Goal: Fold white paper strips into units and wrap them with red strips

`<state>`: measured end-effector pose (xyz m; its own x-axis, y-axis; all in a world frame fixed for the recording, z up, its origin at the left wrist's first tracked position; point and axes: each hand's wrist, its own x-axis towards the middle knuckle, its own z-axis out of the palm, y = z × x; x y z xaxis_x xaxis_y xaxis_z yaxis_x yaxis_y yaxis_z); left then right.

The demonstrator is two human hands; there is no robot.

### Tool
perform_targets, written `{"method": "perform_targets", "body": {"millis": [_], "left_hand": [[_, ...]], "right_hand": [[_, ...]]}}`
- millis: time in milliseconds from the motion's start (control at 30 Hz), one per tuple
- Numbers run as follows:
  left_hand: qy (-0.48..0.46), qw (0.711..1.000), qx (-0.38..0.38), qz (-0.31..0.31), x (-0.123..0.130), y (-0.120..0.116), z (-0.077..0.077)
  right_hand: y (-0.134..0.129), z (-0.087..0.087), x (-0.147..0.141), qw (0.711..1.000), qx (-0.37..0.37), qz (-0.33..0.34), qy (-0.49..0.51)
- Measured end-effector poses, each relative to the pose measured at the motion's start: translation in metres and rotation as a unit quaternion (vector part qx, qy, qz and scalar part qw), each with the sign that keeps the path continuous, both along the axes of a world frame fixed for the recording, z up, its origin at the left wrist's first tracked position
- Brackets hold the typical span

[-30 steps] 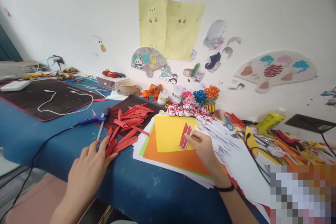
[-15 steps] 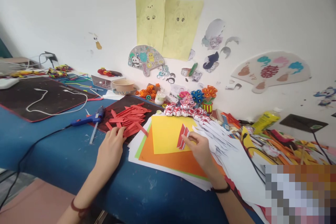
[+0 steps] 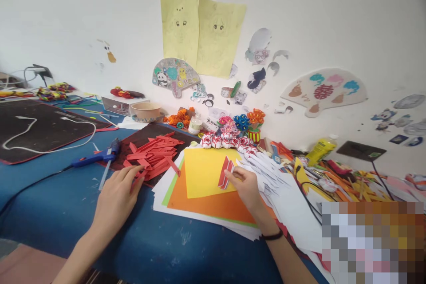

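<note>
My right hand (image 3: 248, 186) pinches a small set of folded red-and-white paper pieces (image 3: 223, 173) above a yellow sheet (image 3: 201, 173). At the near left edge of a pile of folded red paper strips (image 3: 159, 148), my left hand (image 3: 116, 193) has its fingers closed on a red paper strip (image 3: 141, 173), partly hidden by the fingers. Beneath the yellow sheet lie an orange sheet (image 3: 206, 208), a green one and white ones, stacked on the blue table cover (image 3: 159, 248).
Left of the pile lies a blue glue gun (image 3: 95, 157) with a black cord. Folded white paper strips (image 3: 266, 173) lie right of the sheets. Behind stand paper flowers (image 3: 242, 122), a round bowl (image 3: 145, 111) and a yellow bottle (image 3: 321, 150). A white cable (image 3: 49, 148) crosses a dark mat.
The view has turned slightly to the right. My left hand has drawn back a little from the pile, with a red strip showing at its fingers. My right hand still holds its folded pieces.
</note>
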<state>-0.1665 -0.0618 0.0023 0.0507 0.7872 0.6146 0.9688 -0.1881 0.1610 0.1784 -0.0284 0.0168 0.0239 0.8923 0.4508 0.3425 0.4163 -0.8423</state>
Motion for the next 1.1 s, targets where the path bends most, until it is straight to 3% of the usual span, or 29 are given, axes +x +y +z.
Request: {"method": "perform_targets", "body": {"millis": [67, 100, 167, 233, 367, 467, 600, 700, 800, 900, 1000, 1100], "left_hand": [[0.017, 0.999, 0.007, -0.044, 0.026, -0.004, 0.014], [0.036, 0.994, -0.007, -0.098, 0.044, -0.003, 0.021], [0.092, 0.972, -0.062, -0.206, 0.089, 0.003, 0.034], [0.138, 0.944, -0.085, -0.288, 0.141, 0.018, 0.043], [0.184, 0.900, -0.064, -0.389, 0.232, 0.061, 0.044], [0.214, 0.871, -0.046, -0.439, 0.268, 0.087, 0.035], [0.234, 0.849, -0.004, -0.473, 0.280, 0.098, 0.020], [0.210, 0.841, -0.016, -0.499, 0.277, 0.098, 0.015], [0.057, 0.836, -0.116, -0.533, 0.272, 0.100, 0.015], [-0.153, 0.814, -0.242, -0.506, 0.263, 0.107, 0.018], [-0.248, 0.801, -0.274, -0.471, 0.252, 0.114, 0.021], [-0.340, 0.764, -0.294, -0.463, 0.245, 0.115, 0.025]], "right_hand": [[0.001, 0.003, 0.006, 0.998, 0.022, -0.050, 0.030], [0.002, 0.006, 0.012, 0.992, 0.042, -0.100, 0.057], [0.004, 0.012, 0.029, 0.962, 0.091, -0.226, 0.120], [0.007, 0.017, 0.050, 0.923, 0.130, -0.310, 0.187], [0.012, 0.020, 0.083, 0.878, 0.171, -0.385, 0.227], [0.014, 0.018, 0.087, 0.881, 0.169, -0.375, 0.234], [0.014, 0.017, 0.075, 0.904, 0.148, -0.330, 0.228], [0.012, 0.018, 0.068, 0.911, 0.141, -0.318, 0.220], [0.012, 0.018, 0.069, 0.913, 0.137, -0.319, 0.216], [0.013, 0.015, 0.071, 0.914, 0.134, -0.315, 0.216], [0.015, 0.011, 0.071, 0.922, 0.116, -0.299, 0.216], [0.016, 0.008, 0.065, 0.945, 0.066, -0.241, 0.211]]}}
